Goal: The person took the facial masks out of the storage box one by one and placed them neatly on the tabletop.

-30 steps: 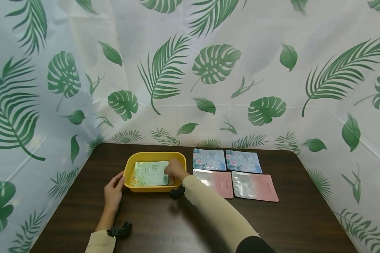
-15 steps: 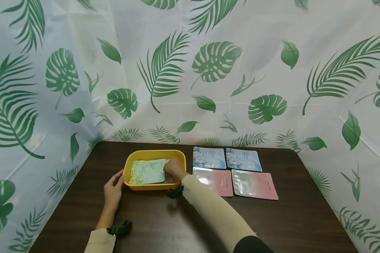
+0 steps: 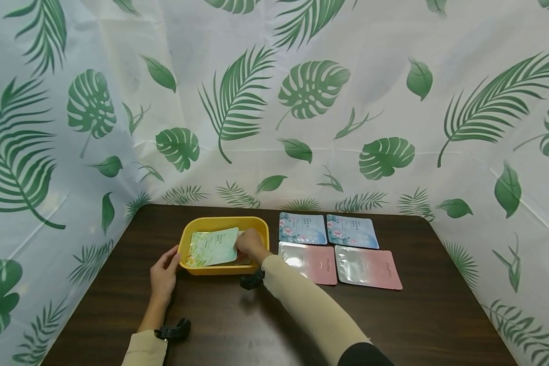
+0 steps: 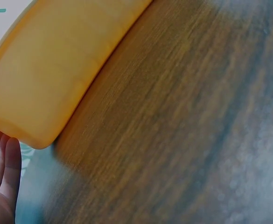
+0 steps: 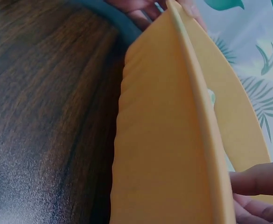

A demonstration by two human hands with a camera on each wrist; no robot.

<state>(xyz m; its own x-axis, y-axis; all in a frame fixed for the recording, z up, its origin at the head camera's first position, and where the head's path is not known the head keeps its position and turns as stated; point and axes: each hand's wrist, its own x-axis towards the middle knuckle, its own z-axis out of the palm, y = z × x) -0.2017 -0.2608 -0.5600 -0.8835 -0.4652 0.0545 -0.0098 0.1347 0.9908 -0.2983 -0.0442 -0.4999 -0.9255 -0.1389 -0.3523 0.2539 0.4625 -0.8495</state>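
A green sheet mask packet point(image 3: 214, 247) with a leaf and flower print lies slightly tilted in the yellow plastic basket point(image 3: 219, 271). My right hand point(image 3: 249, 242) reaches into the basket and pinches the packet's right edge. In the right wrist view, fingers point(image 5: 260, 182) bend inside the near wall, and most of the packet is hidden behind that wall. My left hand point(image 3: 163, 274) stays at the basket's left end, its fairly straight fingers touching the outside. The left wrist view shows these fingers point(image 4: 11, 163) against the end of the basket point(image 4: 47, 70).
Right of the basket lie two blue mask packets point(image 3: 303, 229) at the back and two pink-and-silver mask packets point(image 3: 368, 267) in front. They are flat on the dark wooden table point(image 3: 219, 325). A leaf-print cloth point(image 3: 256, 127) hangs behind and beside the table.
The green packet has shifted a little left in the basket, and its right edge has lifted in my right hand. My left hand has kept its place at the basket.
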